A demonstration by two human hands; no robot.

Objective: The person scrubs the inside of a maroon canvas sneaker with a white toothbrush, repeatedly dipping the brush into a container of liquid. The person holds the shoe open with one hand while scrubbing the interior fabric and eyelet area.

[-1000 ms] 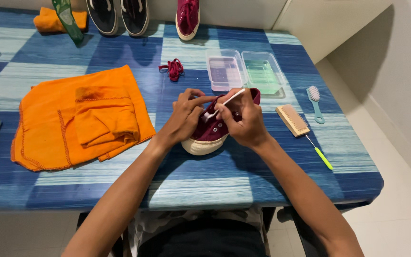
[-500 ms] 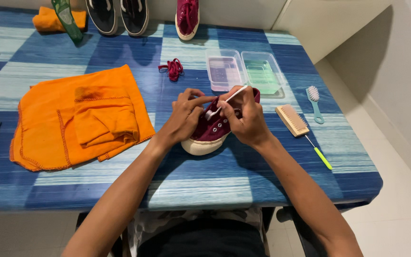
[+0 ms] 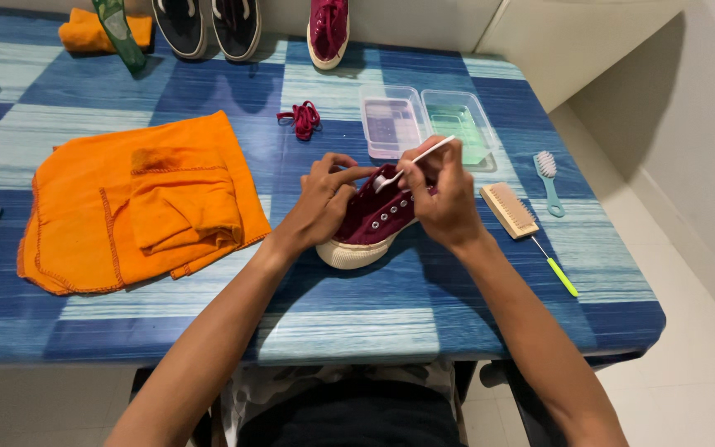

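A: Where is the maroon shoe [image 3: 371, 217] found?

B: It is set near the middle of the blue striped surface [image 3: 424, 306], resting on its white sole, the toe pointed toward the person and slightly left. Its long axis is seen to run from that near-left toe up to the far-right heel.

A: How is it held?

B: The left hand [image 3: 322, 203] is closed on the shoe's left side, fingers curled over the upper by the eyelets. The right hand [image 3: 442, 194] is pinched shut on a small white brush [image 3: 411, 162], whose head is laid on the shoe's opening just beside the left fingertips.

A: Which way does the shoe lie from each grip?

B: It is found directly beneath and between both hands. The brush handle is angled up and to the right, away from the shoe, roughly along the shoe's own axis. The right hand is nearer the heel, the left nearer the toe.

A: What else is seen?

B: An orange cloth [image 3: 138, 203] is spread to the left, well apart. Two clear trays [image 3: 424, 120] are placed just beyond the hands, a wooden brush [image 3: 508, 210] just to the right, and loose maroon laces [image 3: 301, 118] farther back.
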